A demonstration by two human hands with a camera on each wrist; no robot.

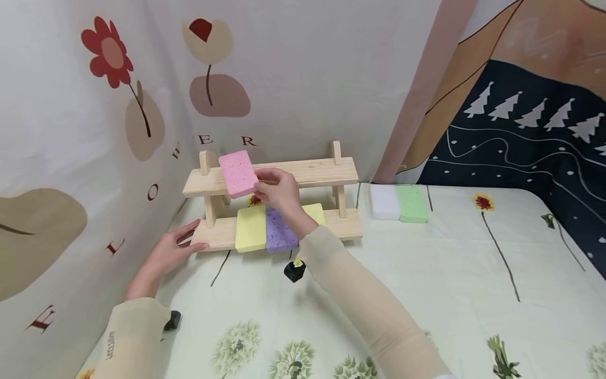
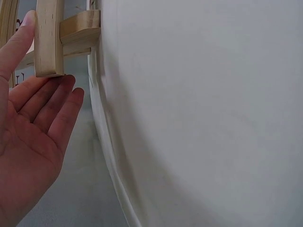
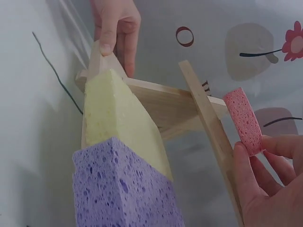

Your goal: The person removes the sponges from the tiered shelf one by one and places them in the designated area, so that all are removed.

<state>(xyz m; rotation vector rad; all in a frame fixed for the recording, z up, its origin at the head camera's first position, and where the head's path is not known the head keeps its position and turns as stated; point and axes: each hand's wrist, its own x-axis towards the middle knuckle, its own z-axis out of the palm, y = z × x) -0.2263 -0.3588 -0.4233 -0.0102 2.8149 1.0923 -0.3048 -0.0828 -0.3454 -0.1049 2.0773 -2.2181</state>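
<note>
My right hand [image 1: 279,190] pinches a pink sponge [image 1: 238,173] by its lower right edge, thumb on one side and fingers on the other. The sponge overlaps the left part of the upper board of a two-tier wooden shelf [image 1: 303,172] in the head view. At the shelf's lower left end, my left hand [image 1: 165,255] grips the board, thumb on one face and fingers round the other. On the lower tier lie a yellow sponge [image 1: 251,229], a purple sponge [image 1: 279,231] beside it, and another yellow sponge [image 1: 314,212] partly hidden by my right arm.
Right of the shelf, a white sponge [image 1: 384,202] and a green sponge [image 1: 412,203] lie side by side on the flower-print cloth [image 1: 454,252]. A printed wall covering [image 1: 303,79] stands close behind the shelf and along its left side.
</note>
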